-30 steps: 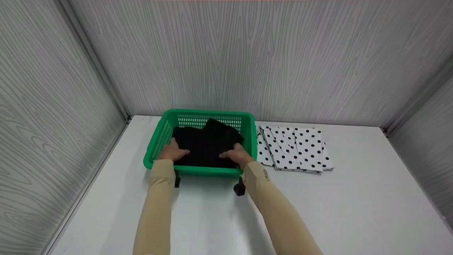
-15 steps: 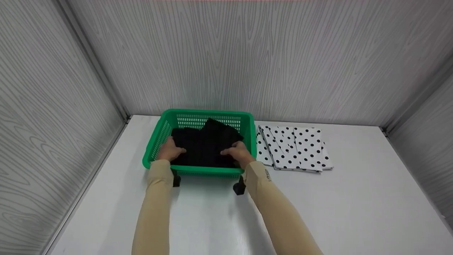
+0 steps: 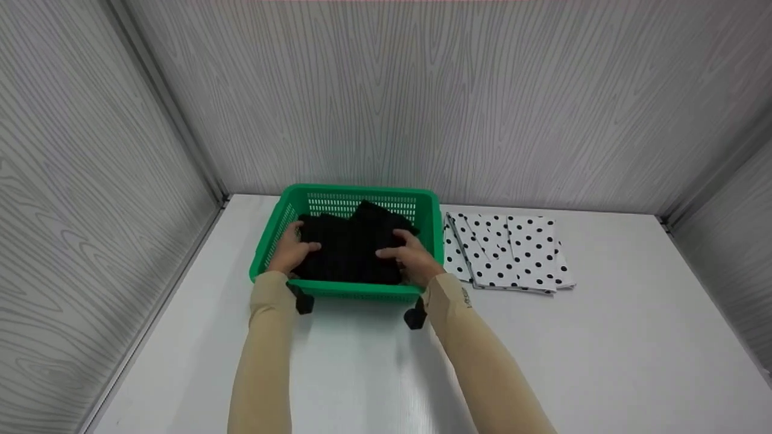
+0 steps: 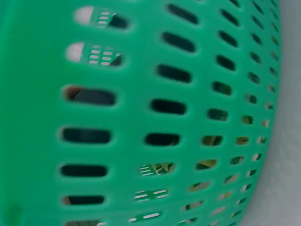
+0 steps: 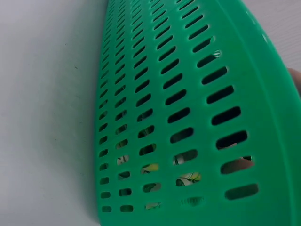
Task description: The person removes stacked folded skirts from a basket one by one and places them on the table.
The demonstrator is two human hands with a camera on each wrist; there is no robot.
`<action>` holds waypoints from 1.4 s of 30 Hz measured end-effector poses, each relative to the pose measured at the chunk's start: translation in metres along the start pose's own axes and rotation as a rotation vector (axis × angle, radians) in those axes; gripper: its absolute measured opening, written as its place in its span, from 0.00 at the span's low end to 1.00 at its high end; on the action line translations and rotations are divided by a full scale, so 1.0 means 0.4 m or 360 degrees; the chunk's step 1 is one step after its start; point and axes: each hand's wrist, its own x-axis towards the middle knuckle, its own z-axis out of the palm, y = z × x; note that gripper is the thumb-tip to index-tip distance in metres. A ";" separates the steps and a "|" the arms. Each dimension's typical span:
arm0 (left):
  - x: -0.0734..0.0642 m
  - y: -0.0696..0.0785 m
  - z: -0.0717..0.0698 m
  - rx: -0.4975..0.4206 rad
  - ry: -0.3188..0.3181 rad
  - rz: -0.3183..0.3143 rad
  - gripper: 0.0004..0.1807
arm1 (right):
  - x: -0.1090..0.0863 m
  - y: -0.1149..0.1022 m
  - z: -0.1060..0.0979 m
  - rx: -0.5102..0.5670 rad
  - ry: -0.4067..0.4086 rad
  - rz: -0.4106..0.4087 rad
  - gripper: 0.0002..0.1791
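Black folded cloth [image 3: 347, 250] lies inside a green slotted plastic basket [image 3: 356, 290]. At the cloth's left side is my left hand [image 3: 290, 250], thumb over its top and index finger stretched along the edge. My right hand [image 3: 416, 258] touches the right part of the cloth, thumb and index finger spread apart. The remaining fingers of both hands are mostly hidden. Both wrist views are filled by the basket wall [image 4: 136, 117], with dark cloth and some patterned, yellowish things showing through its slots. A bit of the right hand [image 5: 295, 77] shows past the rim.
Folded white cloth with black dots [image 3: 512, 253] lies flat right of the basket, close beside it. The white table [image 3: 615, 337] is bounded by a grey wood-grain wall [image 3: 386, 108] behind and walls at both sides.
My right index finger has lifted and spread away from the thumb. The left hand's index finger shows more plainly. The whole view has shifted slightly; basket and dotted cloth stay in place.
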 end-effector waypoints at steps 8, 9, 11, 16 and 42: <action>-0.007 0.000 -0.001 0.0135 -0.0343 0.0049 0.45 | 0.004 0.004 0.002 -0.0186 -0.0039 -0.0044 0.47; -0.006 0.000 0.000 0.0148 -0.0350 0.0072 0.44 | 0.004 0.003 0.002 -0.0226 -0.0053 -0.0072 0.46; -0.004 -0.001 0.001 0.0175 -0.0342 0.0123 0.41 | 0.003 0.001 0.000 -0.0301 -0.0071 -0.0128 0.44; -0.010 0.002 0.000 0.0148 -0.0285 0.0175 0.38 | -0.005 -0.007 -0.010 -0.0383 -0.0087 -0.0255 0.42; -0.090 0.130 0.047 -0.0135 -0.0033 0.0514 0.41 | -0.127 -0.100 -0.141 -0.0381 -0.0177 -0.0704 0.45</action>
